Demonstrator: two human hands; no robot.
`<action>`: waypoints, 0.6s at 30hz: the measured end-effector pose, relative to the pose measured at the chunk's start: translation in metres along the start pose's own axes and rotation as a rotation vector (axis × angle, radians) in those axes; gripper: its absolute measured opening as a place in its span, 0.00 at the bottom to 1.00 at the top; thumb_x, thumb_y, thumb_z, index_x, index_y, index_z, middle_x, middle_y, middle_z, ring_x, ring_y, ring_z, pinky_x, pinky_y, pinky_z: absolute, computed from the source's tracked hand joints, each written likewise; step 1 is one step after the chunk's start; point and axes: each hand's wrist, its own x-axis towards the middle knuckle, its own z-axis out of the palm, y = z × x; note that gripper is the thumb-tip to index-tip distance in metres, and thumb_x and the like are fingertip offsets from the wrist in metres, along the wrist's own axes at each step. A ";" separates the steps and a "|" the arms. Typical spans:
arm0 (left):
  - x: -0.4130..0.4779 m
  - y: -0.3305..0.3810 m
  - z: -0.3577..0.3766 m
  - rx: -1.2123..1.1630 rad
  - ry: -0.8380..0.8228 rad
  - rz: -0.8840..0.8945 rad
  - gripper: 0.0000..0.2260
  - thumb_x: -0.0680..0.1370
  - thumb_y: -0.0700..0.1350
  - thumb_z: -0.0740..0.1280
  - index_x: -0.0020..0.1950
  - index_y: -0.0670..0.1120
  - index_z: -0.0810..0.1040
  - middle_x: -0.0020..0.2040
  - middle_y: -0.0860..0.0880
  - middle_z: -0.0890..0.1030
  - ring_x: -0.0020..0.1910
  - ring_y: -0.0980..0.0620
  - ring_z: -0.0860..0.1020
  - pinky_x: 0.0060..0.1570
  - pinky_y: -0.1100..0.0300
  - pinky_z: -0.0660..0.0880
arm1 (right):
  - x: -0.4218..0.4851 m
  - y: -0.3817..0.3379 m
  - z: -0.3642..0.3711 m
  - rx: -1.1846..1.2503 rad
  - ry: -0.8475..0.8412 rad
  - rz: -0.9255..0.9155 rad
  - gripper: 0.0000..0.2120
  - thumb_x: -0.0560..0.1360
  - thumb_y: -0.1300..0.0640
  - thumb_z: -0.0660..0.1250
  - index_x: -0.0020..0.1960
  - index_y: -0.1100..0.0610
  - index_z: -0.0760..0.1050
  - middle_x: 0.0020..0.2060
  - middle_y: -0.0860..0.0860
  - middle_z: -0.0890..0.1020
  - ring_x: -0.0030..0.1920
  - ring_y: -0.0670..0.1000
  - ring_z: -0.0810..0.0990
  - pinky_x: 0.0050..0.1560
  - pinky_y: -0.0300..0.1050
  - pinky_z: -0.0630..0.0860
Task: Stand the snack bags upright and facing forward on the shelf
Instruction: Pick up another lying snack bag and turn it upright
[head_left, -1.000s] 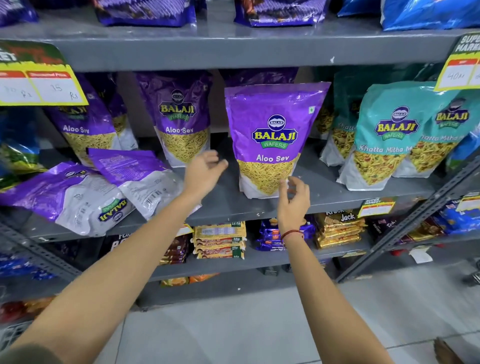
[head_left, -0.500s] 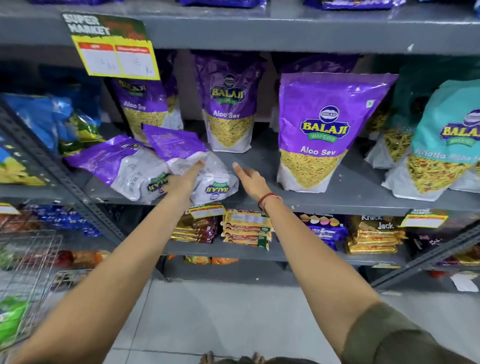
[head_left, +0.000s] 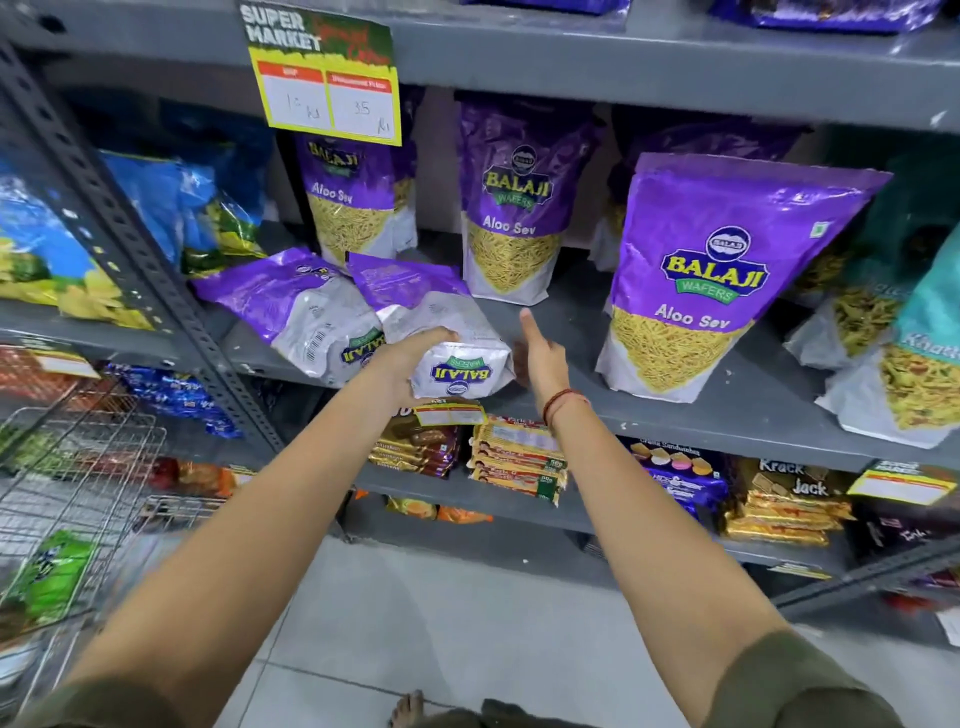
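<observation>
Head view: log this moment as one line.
left hand gripping fallen Aloo Sev bag | right hand open beside it | bag lying back-up

Shelf (head_left: 649, 410): grey metal, carrying the snack bags.
Standing: three purple Aloo Sev bags (head_left: 727, 270) are facing forward.
Lying: two purple bags (head_left: 311, 312) are lying flat at the left front edge.
Right end: teal bags (head_left: 914, 374) are leaning.

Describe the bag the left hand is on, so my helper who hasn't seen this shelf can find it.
On the grey middle shelf, left of the upright Aloo Sev bags, two purple bags lie flat. It is the right-hand bag, under the left hand. Unlike its neighbour, its white base overhangs the shelf's front edge, logo upside down.
</observation>
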 end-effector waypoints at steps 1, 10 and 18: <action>-0.002 -0.002 -0.002 0.001 0.001 0.004 0.10 0.69 0.46 0.74 0.46 0.46 0.76 0.27 0.46 0.82 0.20 0.53 0.79 0.17 0.65 0.72 | 0.001 -0.007 0.000 -0.011 -0.102 0.071 0.33 0.68 0.31 0.63 0.55 0.59 0.78 0.52 0.56 0.82 0.52 0.56 0.79 0.61 0.52 0.74; -0.019 -0.014 -0.021 -0.046 -0.176 0.058 0.10 0.70 0.47 0.72 0.49 0.48 0.78 0.29 0.54 0.84 0.31 0.56 0.83 0.40 0.59 0.79 | -0.011 -0.047 0.006 0.113 -0.695 0.172 0.20 0.77 0.40 0.57 0.55 0.54 0.78 0.45 0.53 0.86 0.46 0.51 0.85 0.45 0.44 0.82; -0.015 0.020 -0.039 -0.211 -0.314 0.031 0.26 0.71 0.63 0.66 0.61 0.46 0.77 0.54 0.42 0.84 0.52 0.43 0.83 0.52 0.49 0.79 | -0.031 -0.084 0.002 -0.011 -0.830 -0.017 0.13 0.77 0.47 0.63 0.52 0.55 0.79 0.43 0.53 0.86 0.46 0.51 0.85 0.51 0.45 0.80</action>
